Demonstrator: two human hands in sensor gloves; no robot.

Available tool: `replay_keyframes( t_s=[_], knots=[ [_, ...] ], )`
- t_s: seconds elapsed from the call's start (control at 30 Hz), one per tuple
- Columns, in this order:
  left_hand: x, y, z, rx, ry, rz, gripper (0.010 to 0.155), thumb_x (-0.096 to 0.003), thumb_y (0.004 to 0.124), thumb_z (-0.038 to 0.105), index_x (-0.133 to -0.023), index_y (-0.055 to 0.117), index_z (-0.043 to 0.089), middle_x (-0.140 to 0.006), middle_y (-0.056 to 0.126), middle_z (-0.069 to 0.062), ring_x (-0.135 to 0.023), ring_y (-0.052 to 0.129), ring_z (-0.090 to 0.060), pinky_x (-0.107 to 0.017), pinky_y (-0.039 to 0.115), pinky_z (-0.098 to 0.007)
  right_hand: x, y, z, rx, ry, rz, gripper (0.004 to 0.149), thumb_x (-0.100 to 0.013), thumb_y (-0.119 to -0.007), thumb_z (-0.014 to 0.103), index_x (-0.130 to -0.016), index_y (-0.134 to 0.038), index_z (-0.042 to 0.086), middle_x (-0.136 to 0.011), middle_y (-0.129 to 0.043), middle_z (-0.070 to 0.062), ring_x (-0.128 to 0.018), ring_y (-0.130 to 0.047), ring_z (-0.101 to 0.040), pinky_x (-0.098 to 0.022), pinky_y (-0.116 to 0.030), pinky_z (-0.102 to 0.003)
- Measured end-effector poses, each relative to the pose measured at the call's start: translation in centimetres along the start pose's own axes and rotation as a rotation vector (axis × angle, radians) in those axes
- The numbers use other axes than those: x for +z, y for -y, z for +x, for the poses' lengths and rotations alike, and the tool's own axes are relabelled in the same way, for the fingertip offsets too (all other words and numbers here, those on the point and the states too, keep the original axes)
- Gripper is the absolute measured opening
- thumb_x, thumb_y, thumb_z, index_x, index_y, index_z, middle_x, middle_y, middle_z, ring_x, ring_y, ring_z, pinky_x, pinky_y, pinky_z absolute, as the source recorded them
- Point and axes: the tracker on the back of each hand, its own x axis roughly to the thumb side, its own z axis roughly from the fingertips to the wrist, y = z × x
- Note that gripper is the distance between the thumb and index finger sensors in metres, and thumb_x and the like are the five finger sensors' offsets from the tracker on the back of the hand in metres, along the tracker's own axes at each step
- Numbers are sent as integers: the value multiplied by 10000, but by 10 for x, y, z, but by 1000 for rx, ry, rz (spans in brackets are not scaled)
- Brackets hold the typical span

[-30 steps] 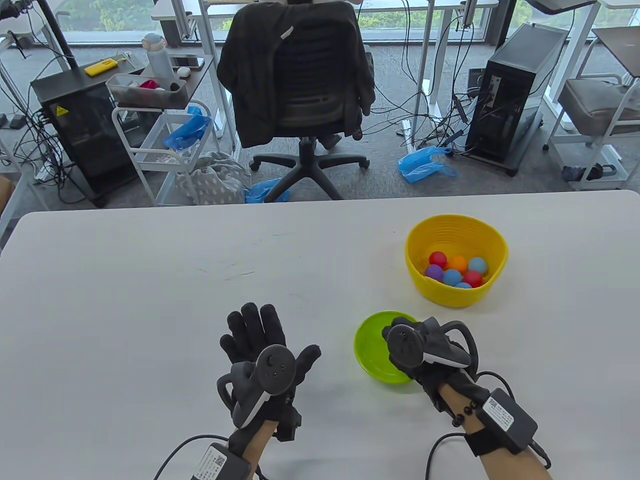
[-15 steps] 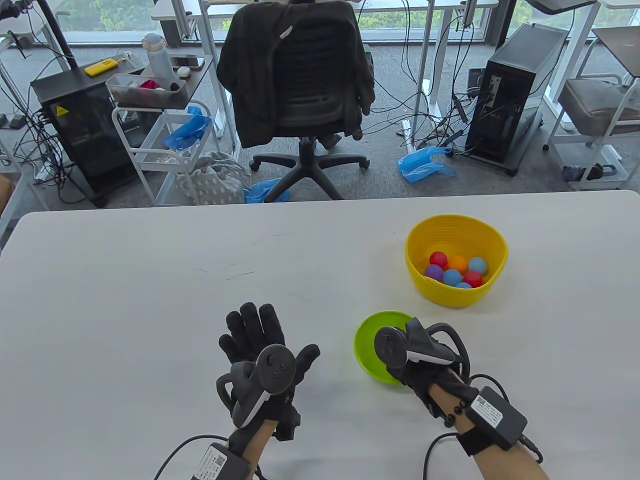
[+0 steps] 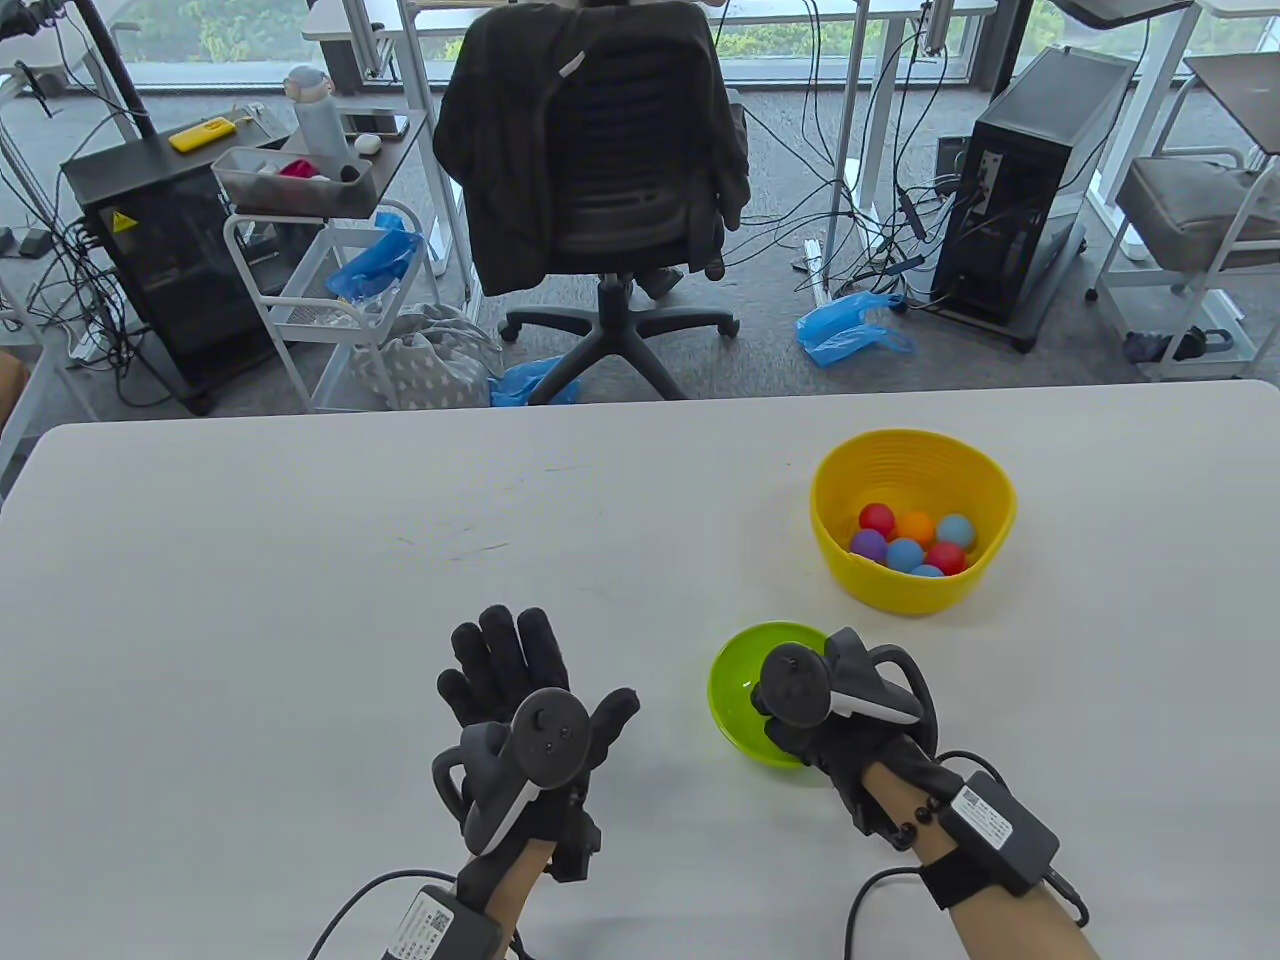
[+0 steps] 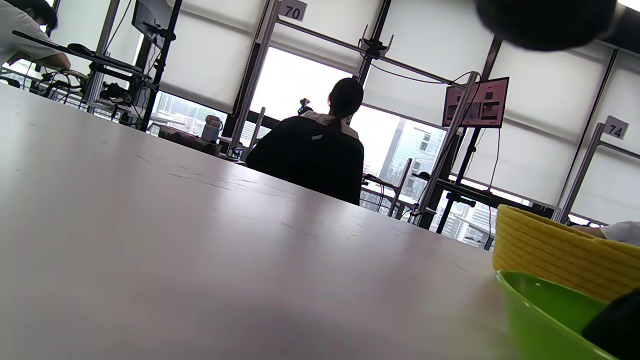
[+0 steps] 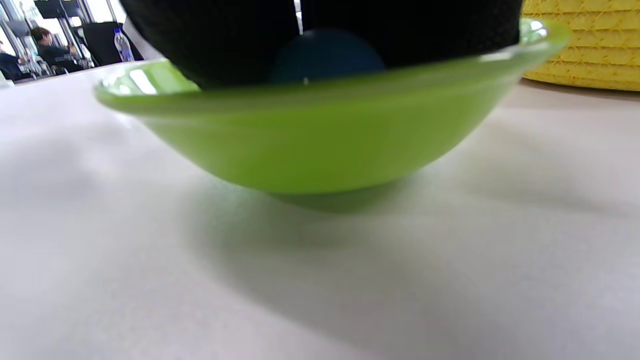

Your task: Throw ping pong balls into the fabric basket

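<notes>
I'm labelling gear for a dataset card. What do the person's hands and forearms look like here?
Both the left hand and the right hand wear black fabric gloves. A dark grey, ring-shaped tracker with a white underside is strapped to the back of each. The forearms are bare. Each wrist band carries a black box with a white QR label and a black cable.

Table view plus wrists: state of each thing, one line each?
yellow fabric basket: upright on the table, holding seven coloured balls.
green bowl: upright on the table, near side of the basket.
blue ball: in the green bowl, between the gloved fingers.
right hand: reaching into the green bowl.
left hand: flat on the table, fingers spread, holding nothing.
</notes>
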Motion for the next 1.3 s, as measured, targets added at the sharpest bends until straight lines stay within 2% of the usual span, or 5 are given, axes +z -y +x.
replay_keyframes(
  t_s=[0.27, 0.63, 0.97, 1.3],
  knots=[
    [1, 0, 1, 6, 5, 4, 1064, -425, 737, 640, -1147, 199, 73, -1193, 27, -233, -1059, 16, -538, -714, 118, -762, 20, 18, -17, -214, 24, -145, 447, -524, -828, 338, -943, -813, 183, -987, -824, -197, -723, -947, -434, -524, -826, -537],
    [1, 1, 1, 13, 2, -3, 1064, -424, 737, 639, -1146, 200, 73, -1193, 26, -231, -1058, 16, -538, -714, 118, -762, 46, 37, -59, -593, 17, -318, 443, -524, -823, 377, -899, -852, 143, -947, -849, -214, -661, -987, -409, -476, -867, -501],
    [1, 1, 2, 10, -1, -6, 1064, -423, 738, 640, -1146, 199, 74, -1193, 27, -234, -1058, 15, -538, -714, 117, -762, 60, 36, -109, -1083, -76, -520, 464, -552, -791, 421, -908, -833, 128, -921, -854, -221, -609, -1025, -358, -434, -909, -447],
    [1, 0, 0, -7, -11, 2, 1064, -426, 734, 642, -1146, 199, 71, -1193, 30, -238, -1057, 17, -541, -712, 122, -763, 62, 32, -144, -1380, -189, -621, 470, -599, -736, 455, -953, -770, 149, -956, -813, -198, -653, -1014, -313, -469, -918, -402]
  ],
)
